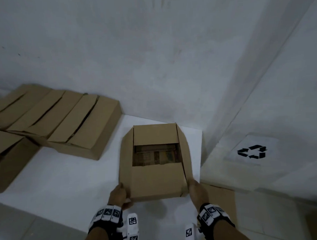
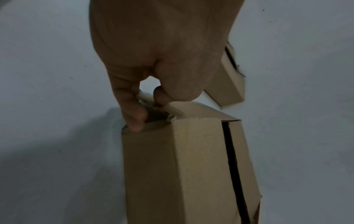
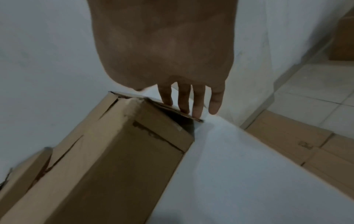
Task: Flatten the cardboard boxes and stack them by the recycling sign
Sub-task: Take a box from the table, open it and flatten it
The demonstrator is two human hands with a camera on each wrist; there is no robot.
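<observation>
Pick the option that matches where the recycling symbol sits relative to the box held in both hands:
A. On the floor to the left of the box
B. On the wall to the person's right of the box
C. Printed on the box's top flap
B: in the head view the recycling symbol is on a white sheet on the wall, to the right of the box that the left hand and right hand hold.

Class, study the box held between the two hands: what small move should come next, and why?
Probably press the two near corners inward to collapse the box. Its flaps are open, yet it keeps its full depth. The left hand pinches one near corner; the right hand rests straight fingers on the other. The recycling sign is on the wall to the right.
</observation>
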